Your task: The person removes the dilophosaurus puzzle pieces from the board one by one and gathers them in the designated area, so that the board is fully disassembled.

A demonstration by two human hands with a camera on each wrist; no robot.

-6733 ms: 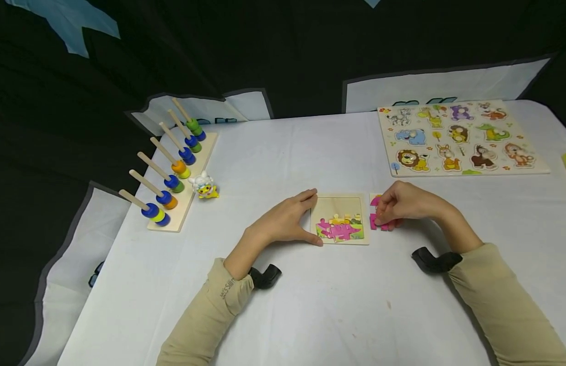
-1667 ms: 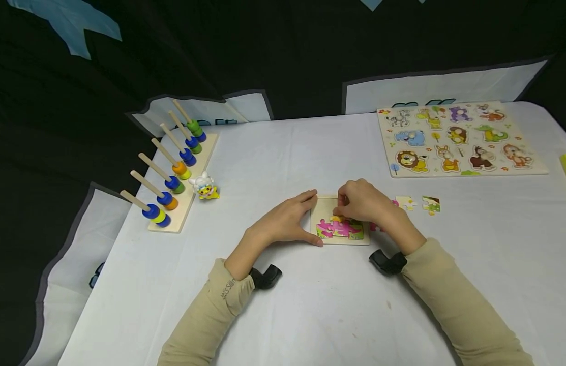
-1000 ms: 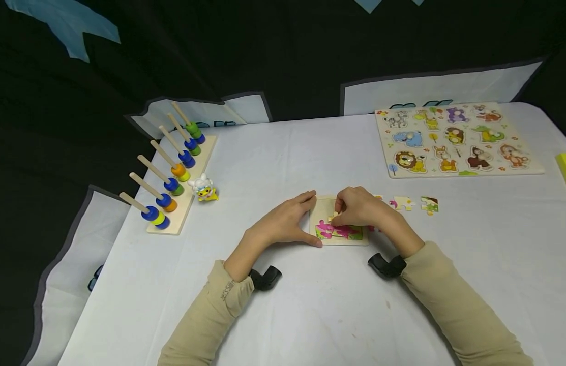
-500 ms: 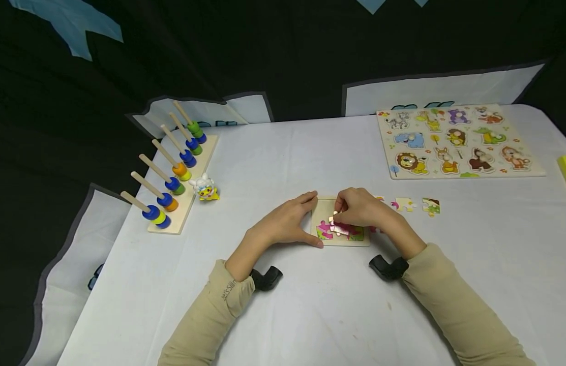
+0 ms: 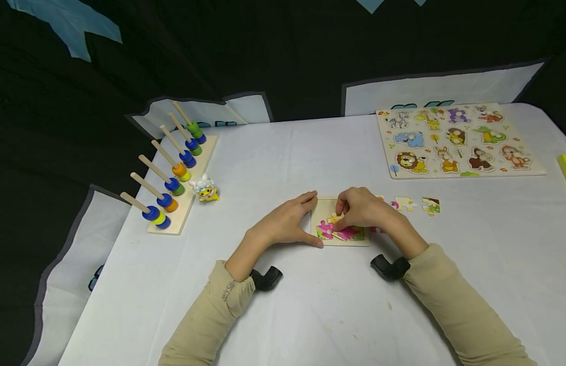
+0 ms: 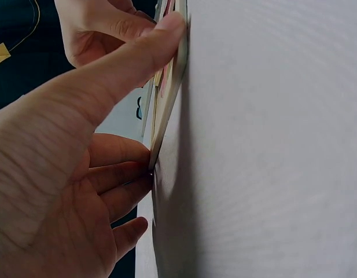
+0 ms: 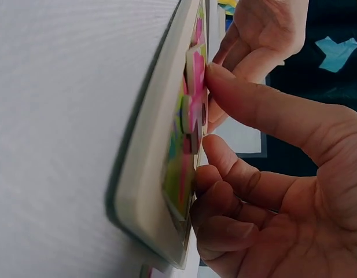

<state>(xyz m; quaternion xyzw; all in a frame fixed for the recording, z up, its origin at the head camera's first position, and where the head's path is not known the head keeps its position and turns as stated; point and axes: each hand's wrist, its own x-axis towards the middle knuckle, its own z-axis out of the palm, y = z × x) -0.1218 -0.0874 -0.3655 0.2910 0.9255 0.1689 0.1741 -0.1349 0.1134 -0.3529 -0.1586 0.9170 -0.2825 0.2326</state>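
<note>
Left hand (image 5: 283, 222) spread wide, thumb and fingers against the left edge of a small wooden puzzle tray (image 5: 325, 204). Right hand (image 5: 364, 208) narrowed over the tray, thumb and forefinger pinching a pink piece (image 7: 196, 87), proud of its neighbours. Loose pieces (image 5: 404, 204) lie beyond, on white cloth (image 5: 310, 315).

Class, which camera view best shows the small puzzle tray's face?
The head view: it looks down onto the small puzzle tray, though the right hand covers part. The left wrist view shows mostly its edge; the right wrist view shows it close but steeply slanted.
</note>
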